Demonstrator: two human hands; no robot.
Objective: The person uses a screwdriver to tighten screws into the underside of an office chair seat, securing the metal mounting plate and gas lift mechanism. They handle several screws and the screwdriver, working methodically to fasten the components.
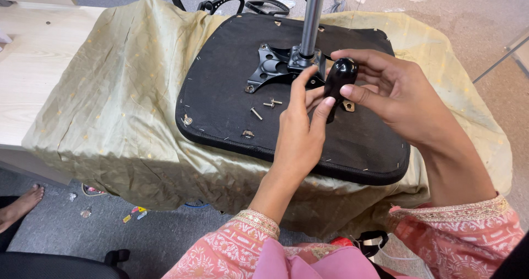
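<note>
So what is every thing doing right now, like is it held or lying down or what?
Black knob: gripped by right hand, left hand fingers touching it.
Chair seat: upside down on the cloth.
Metal plate: resting on the seat.
Grey pole: upright.
Screws: loose on the seat.
Green cloth: draped, wrinkled.

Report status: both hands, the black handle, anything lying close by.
Left hand and right hand both gripping black handle. Handle over upturned seat base. Loose screws lie beside left hand.
</note>
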